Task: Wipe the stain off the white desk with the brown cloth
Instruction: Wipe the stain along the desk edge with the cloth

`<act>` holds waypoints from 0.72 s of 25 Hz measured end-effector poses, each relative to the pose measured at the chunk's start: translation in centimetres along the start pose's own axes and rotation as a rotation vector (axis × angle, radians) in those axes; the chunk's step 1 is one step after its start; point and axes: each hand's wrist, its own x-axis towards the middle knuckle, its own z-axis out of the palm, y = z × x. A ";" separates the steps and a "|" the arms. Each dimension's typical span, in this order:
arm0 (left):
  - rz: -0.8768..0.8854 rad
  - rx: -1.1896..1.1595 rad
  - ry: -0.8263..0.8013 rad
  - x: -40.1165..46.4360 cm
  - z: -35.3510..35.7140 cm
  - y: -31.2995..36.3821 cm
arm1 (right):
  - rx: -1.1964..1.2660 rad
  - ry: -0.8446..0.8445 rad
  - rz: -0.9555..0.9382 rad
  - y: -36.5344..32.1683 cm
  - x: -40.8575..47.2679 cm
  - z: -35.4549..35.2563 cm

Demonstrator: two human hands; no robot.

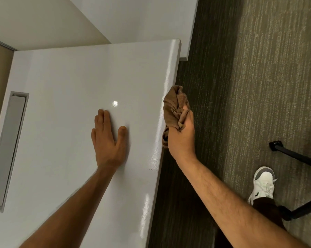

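The white desk (65,83) fills the left and middle of the view, its glossy edge running down the centre. My left hand (107,140) lies flat and open on the desk top, fingers together, thumb spread. My right hand (180,138) is closed around a bunched brown cloth (174,108), held against the desk's right edge, partly over the carpet. A few tiny dark specks (152,169) show near the edge below the cloth. A round ceiling-light glare (115,103) shines just above my left fingertips.
A grey recessed cable tray (9,144) is set in the desk at the left. Dark striped carpet (258,86) lies to the right, with a black chair base leg (298,156) and my white shoe (263,183). White walls rise behind.
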 end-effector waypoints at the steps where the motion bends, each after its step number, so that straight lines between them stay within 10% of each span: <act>1: 0.002 0.014 -0.008 0.0 0.0 0.0 | -0.004 -0.015 -0.001 0.3 -1.0 -0.2; 10: 0.013 0.090 -0.035 0.0 0.0 -0.2 | 0.051 -0.092 0.191 3.7 -13.7 -1.6; 18: 0.014 0.078 -0.035 0.1 0.0 -0.2 | 0.154 0.057 0.156 0.7 -3.4 -3.6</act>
